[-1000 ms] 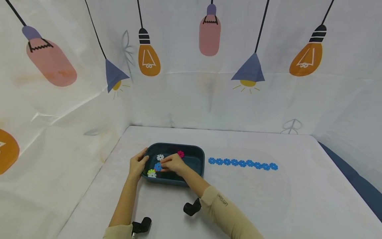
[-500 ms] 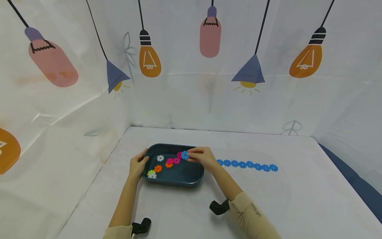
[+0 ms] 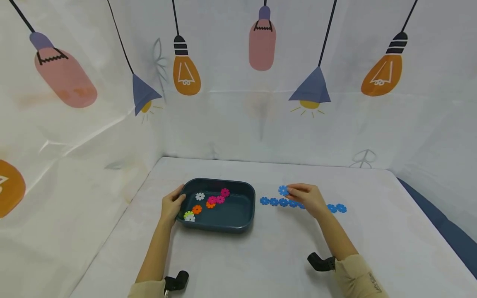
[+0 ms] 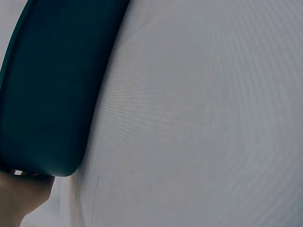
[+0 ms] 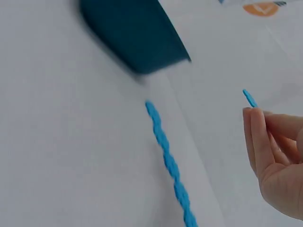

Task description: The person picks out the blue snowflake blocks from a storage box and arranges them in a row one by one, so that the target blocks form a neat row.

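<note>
My left hand (image 3: 173,205) grips the left end of a dark teal tray (image 3: 238,226), thumb over its rim; the left wrist view shows the tray's side wall (image 4: 52,94) and part of that hand (image 4: 26,196). Between thumb and fingers my right hand (image 3: 308,199) pinches a blue flower-shaped disc (image 3: 283,190), held above the table. Below and in front of it lies a row of joined blue flower discs (image 3: 273,201), partly hidden by that hand. In the right wrist view the pinched disc (image 5: 249,98) appears edge-on, apart from the row (image 5: 170,163).
Inside the tray lie several flower discs: a white one (image 3: 200,196), pink ones (image 3: 225,192), orange ones (image 3: 197,209) and a yellow-green one (image 3: 188,215). A white wall sheet (image 3: 231,124) with printed lamps rises behind the white table (image 3: 238,265).
My right hand took a blue disc from the tray and carried it right, over the tray's edge, to above the blue row. The left hand has stayed on the tray.
</note>
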Motion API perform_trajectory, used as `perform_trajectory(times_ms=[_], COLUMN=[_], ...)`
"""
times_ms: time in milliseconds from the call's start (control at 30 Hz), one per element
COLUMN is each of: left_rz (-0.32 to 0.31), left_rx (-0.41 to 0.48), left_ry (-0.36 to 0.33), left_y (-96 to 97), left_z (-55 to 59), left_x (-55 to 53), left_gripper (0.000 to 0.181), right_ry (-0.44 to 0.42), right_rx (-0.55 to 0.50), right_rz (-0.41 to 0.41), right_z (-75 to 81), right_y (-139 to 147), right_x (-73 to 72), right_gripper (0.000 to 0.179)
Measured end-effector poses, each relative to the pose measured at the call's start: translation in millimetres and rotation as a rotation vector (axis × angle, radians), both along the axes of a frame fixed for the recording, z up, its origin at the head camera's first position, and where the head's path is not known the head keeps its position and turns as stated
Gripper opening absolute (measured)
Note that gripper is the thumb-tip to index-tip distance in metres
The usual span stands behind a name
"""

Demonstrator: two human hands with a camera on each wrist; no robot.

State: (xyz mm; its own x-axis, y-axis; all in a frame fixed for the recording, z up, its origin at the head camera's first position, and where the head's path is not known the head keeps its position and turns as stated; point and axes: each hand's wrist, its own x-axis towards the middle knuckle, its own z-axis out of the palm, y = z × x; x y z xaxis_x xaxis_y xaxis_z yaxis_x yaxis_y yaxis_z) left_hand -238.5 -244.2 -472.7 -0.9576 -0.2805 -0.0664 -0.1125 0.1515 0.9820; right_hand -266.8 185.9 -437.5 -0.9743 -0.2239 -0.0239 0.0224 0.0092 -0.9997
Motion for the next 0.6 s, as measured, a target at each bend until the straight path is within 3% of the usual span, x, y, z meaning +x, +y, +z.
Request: perform_trajectory(times_ms=[167, 400, 600], left_rz=[-0.002, -0.004, -0.011], left_rx=[0.005, 0.007, 0.007], left_ry=[0.01, 0.024, 0.024], left_y=[0.6, -0.2, -1.0], left_z=[-0.1, -2.1, -2.0], left_x=[-1.1, -1.0, -0.7], left_gripper=[0.047, 0.046, 0.046], right_ry=[-0.017, -0.009, -0.041], right_rx=[-0.021, -0.1, -0.112], right_rz=[-0.046, -0.095, -0.169], right_z=[-4.7, -13.0, -22.1], right_y=[45.1, 100.3, 140.7], right_x=[5.2, 11.2, 16.8], right_gripper=[0.041, 0.019, 0.021])
